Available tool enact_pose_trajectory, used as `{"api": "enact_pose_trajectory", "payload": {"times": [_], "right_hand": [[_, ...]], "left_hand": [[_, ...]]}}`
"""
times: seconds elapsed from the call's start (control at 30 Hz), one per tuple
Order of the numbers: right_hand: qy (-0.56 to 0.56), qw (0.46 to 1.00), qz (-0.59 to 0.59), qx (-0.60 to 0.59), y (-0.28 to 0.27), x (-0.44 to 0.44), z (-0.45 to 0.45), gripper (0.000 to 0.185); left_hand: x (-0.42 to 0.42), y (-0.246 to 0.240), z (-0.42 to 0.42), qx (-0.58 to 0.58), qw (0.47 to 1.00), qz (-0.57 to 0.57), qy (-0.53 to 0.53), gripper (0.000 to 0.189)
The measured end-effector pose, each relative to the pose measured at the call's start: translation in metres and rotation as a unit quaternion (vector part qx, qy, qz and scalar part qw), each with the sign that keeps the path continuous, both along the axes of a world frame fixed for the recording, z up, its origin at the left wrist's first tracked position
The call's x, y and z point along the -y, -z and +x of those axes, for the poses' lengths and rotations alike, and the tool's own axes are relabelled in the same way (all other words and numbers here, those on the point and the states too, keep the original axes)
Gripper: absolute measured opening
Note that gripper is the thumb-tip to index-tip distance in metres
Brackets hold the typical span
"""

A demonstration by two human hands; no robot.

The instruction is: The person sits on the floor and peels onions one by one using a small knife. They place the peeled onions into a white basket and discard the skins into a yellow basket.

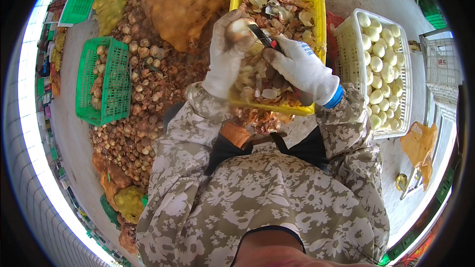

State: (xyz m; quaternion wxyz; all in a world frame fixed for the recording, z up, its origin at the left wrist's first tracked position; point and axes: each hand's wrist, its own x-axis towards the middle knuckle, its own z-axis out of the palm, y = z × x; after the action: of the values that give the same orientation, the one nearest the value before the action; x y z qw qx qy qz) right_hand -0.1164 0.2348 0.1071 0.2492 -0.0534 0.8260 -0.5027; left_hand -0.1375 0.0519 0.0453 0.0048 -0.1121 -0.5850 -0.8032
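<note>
My left hand (227, 50), in a soiled white knit glove, holds an onion (239, 29) that is part white, part brown. My right hand (297, 61), gloved the same way with a blue band at the wrist, grips a small knife (261, 36) by its black and red handle. The dark blade lies against the onion's right side. Both hands are above a yellow plastic crate (320, 18) filled with onion skins (272, 9) and trimmings. Its near part is partly hidden by my hands.
On the right a white crate (406, 100) holds peeled onions (376, 63). Unpeeled onions (143, 53) and loose skins cover the floor at left, around a green crate (124, 96) and a large orange mesh sack (182, 3). An orange mesh bag (420, 146) lies at far right.
</note>
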Motion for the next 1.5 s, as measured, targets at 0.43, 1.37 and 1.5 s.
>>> {"api": "enact_pose_trajectory", "payload": {"times": [0.43, 1.37, 1.5], "right_hand": [[0.139, 0.982, -0.105, -0.072, 0.025, -0.007, -0.006, 0.035], [0.207, 0.94, -0.264, -0.06, 0.064, 0.007, -0.004, 0.023], [0.204, 0.947, -0.227, -0.102, 0.065, 0.008, -0.004, 0.02]], "left_hand": [[0.0, 0.013, -0.013, 0.188, 0.963, 0.19, -0.027, 0.058], [-0.016, 0.023, 0.01, 0.15, 0.982, 0.071, 0.086, 0.048], [-0.018, 0.027, 0.008, 0.149, 0.969, 0.156, 0.116, 0.051]]}}
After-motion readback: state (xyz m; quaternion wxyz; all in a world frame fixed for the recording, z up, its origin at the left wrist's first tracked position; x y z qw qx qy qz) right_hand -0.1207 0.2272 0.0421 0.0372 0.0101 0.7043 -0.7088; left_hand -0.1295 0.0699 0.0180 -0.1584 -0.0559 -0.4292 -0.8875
